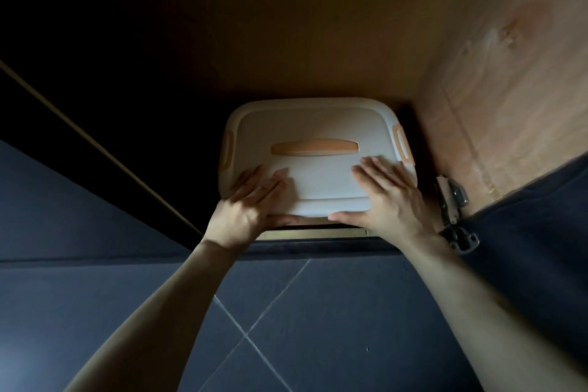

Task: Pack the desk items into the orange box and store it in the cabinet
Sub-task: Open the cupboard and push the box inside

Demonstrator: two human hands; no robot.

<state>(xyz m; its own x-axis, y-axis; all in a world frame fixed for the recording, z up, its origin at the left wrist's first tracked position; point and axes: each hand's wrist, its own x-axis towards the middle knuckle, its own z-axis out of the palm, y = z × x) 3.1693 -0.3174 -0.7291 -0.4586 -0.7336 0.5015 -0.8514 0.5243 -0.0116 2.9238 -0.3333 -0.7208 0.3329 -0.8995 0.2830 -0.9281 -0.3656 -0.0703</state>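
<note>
My left hand (251, 200) lies flat on the near left part of the lid (318, 175), fingers spread and pointing far, thumb hooked along the lid's near edge. My right hand (389, 197) does the same on the near right part, fingers fanned over the top, thumb running left along the near edge. Neither hand closes round anything; both are open palms pressing on the box (305, 111), with thumbs pinching the front rim lightly. The thumbs point at each other, apart, with a gap of bare lid edge between them.

The box sits just beyond both palms, inside the cabinet (350, 41), on its floor, lid on. The lid is pale with an orange handle (315, 148) recessed across its middle, just far of my fingertips, not touched. An orange clasp shows on each side: left clasp (227, 149), right clasp (402, 145). The box's right side is near the wooden side wall (509, 89). Its near edge is just inside the cabinet's front lip (318, 234).

A metal hinge (453, 210) is right of my right wrist. Dark tiled floor (318, 312) lies below my forearms.
</note>
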